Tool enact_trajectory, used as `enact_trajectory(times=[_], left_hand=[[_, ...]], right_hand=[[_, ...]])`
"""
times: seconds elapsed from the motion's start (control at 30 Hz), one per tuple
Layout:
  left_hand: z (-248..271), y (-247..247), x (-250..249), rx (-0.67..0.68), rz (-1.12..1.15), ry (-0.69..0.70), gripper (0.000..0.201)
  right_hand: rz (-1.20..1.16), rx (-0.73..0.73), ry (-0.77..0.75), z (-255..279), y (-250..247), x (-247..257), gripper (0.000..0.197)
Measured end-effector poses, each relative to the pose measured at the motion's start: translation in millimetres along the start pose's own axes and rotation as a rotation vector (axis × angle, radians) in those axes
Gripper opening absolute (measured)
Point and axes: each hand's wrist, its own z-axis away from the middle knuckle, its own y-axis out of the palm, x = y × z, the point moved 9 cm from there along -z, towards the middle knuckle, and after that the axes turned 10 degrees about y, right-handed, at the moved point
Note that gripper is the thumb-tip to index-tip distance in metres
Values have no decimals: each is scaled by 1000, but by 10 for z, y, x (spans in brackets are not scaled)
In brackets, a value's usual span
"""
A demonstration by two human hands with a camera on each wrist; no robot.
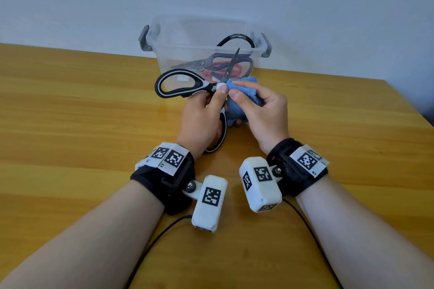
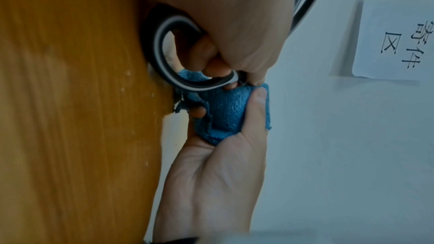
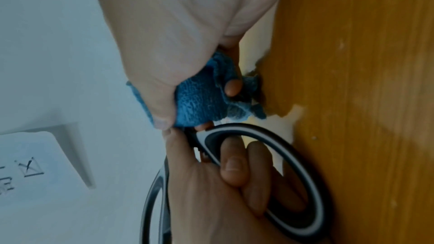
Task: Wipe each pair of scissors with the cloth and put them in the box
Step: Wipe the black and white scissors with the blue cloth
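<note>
Gaping wide, black-and-white scissors (image 1: pixel 187 88) show 1 bare blade.

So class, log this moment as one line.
left hand grips black-and-white scissors | right hand wipes blade with blue cloth | other scissors in clear box

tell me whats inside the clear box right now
Inside the clear box: steel scissors with dark handles lying over red-handled scissors. Held scissors and blue cloth cover part of it.
</note>
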Motion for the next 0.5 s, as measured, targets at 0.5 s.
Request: enact_trajectory(times=[0.5], left_hand=[[-21, -25, -55, 5, -77, 87, 49]], right_hand=[[-112, -121, 133, -32, -162, -141, 13]])
